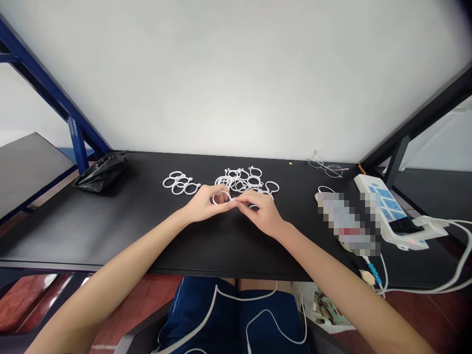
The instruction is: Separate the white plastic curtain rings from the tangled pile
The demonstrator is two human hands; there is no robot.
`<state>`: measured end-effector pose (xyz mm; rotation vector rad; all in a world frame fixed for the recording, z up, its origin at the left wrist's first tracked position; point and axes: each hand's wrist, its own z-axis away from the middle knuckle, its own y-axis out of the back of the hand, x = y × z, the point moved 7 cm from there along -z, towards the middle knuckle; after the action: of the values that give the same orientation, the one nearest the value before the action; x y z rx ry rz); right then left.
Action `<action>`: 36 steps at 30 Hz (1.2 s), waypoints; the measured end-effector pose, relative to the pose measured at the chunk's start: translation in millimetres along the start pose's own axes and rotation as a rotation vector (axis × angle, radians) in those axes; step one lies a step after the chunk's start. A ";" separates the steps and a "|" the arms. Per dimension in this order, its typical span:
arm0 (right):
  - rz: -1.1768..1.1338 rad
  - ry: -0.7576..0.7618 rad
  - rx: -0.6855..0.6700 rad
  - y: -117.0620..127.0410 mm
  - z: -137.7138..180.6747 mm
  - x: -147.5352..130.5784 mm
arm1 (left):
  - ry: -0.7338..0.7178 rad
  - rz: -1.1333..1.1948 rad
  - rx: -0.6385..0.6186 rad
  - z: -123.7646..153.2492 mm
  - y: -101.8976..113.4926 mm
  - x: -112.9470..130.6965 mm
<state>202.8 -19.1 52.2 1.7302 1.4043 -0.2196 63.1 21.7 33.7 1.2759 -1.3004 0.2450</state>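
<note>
Black tabletop (110, 221), inspected left to right.

- Far left corner: a crumpled black plastic bag (100, 172), well apart from both hands.
- Left of centre, toward the far edge: a small cluster of rings (180, 183), lying flat and apart from the rest, apparently so the two lots do not mix.
- Centre: the left hand (204, 204) has its fingers closed narrowly on a white plastic ring (221, 197), raised just above the tabletop.
- Just beyond it: the main ring pile (245, 179), within easy reach.
- The right hand (262, 211) pinches the same ring's right side with its fingertips. The two-sided grip appears to steady the ring.
- Far right edge: eyeglasses (326, 167), untouched.
- Right end: a power strip (391, 209) with trailing cables.
</note>
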 end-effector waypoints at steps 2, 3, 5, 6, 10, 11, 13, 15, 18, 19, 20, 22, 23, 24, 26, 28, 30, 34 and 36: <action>0.001 0.002 -0.017 -0.2 -0.3 -0.5 | -0.002 0.012 0.000 0.2 -0.4 0.5; 0.002 0.006 -0.024 -0.2 -0.5 -0.9 | -0.003 0.014 0.000 0.3 -0.6 0.8; 0.004 0.014 -0.034 -0.2 -0.8 -1.6 | -0.004 0.009 -0.004 0.3 -1.1 1.4; 0.005 0.016 -0.037 -0.2 -0.8 -1.7 | -0.003 0.005 -0.006 0.3 -1.3 1.7; 0.009 0.016 -0.046 -1.5 0.0 -0.6 | 0.000 -0.020 -0.010 0.2 -0.7 3.1; 0.010 0.016 -0.048 -1.9 0.3 -0.4 | -0.001 -0.030 -0.011 0.3 -0.5 3.4; 0.013 0.016 -0.056 -2.8 0.7 -0.1 | -0.004 -0.054 -0.017 0.6 -0.5 3.7; 0.014 0.012 -0.064 -3.4 0.8 0.1 | -0.007 -0.078 -0.023 1.1 -0.7 3.4; 0.012 0.002 -0.073 -3.8 0.4 0.1 | -0.016 -0.106 -0.026 1.6 -0.7 2.9; 0.012 -0.003 -0.075 -4.0 0.3 0.1 | -0.019 -0.113 -0.025 1.6 -0.6 2.9; 0.011 -0.008 -0.078 -4.3 0.3 0.1 | -0.024 -0.121 -0.025 1.5 -0.4 3.1; 0.005 -0.020 -0.083 -5.0 0.4 0.3 | -0.042 -0.140 -0.026 1.4 -0.1 4.3; -0.001 -0.025 -0.085 -5.4 0.5 0.4 | -0.053 -0.149 -0.028 1.4 -0.1 5.1; -0.007 -0.027 -0.088 -5.8 0.7 0.3 | -0.064 -0.158 -0.030 1.4 0.0 5.8; -0.015 -0.027 -0.092 -6.4 1.0 0.2 | -0.079 -0.172 -0.030 1.5 0.2 6.7; -0.018 -0.029 -0.095 -6.8 1.2 0.4 | -0.082 -0.181 -0.026 1.6 0.7 6.6; -0.022 -0.033 -0.095 -7.0 1.2 0.6 | -0.086 -0.188 -0.025 1.6 0.8 6.6; -0.025 -0.032 -0.100 -7.8 1.1 0.1 | -0.099 -0.198 -0.034 1.7 0.3 7.6; -0.026 -0.028 -0.098 -7.9 1.1 -0.3 | -0.104 -0.200 -0.033 1.7 0.3 8.3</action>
<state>196.3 -20.2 47.7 1.6234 1.3952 -0.1854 64.8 16.4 40.1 1.3952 -1.2479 0.0159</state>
